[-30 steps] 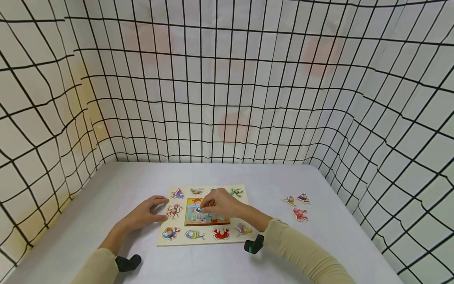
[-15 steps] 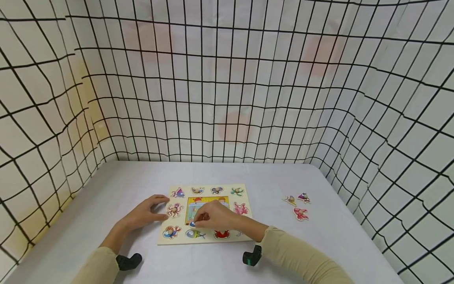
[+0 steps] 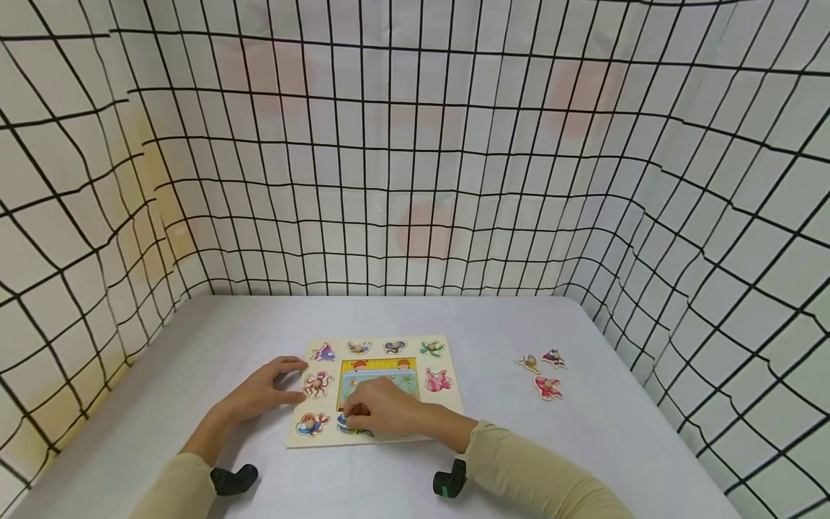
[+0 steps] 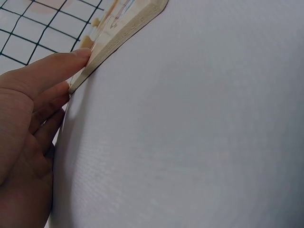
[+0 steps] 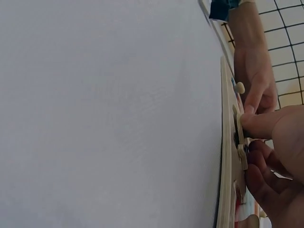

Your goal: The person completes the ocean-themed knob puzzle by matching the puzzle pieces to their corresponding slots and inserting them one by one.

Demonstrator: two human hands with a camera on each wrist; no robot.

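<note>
A cream wooden peg puzzle board lies on the white table, with sea-animal shapes around a colourful central picture. My right hand is over its near edge and pinches a puzzle piece. The piece sits low over the striped-fish place in the near row, largely hidden by the fingers. My left hand is at the board's left edge, thumb and fingers spread and touching that side. In the left wrist view, the thumb rests against the board's rim.
Three loose puzzle pieces lie to the right: a yellowish one, a dark purple one and a red-pink one. Black netting in front of white cloth encloses the table's back and sides.
My right hand has moved from the central picture toward the board's near edge, slightly left, carrying the puzzle piece to the striped-fish place. My left hand has stayed at the left edge.
</note>
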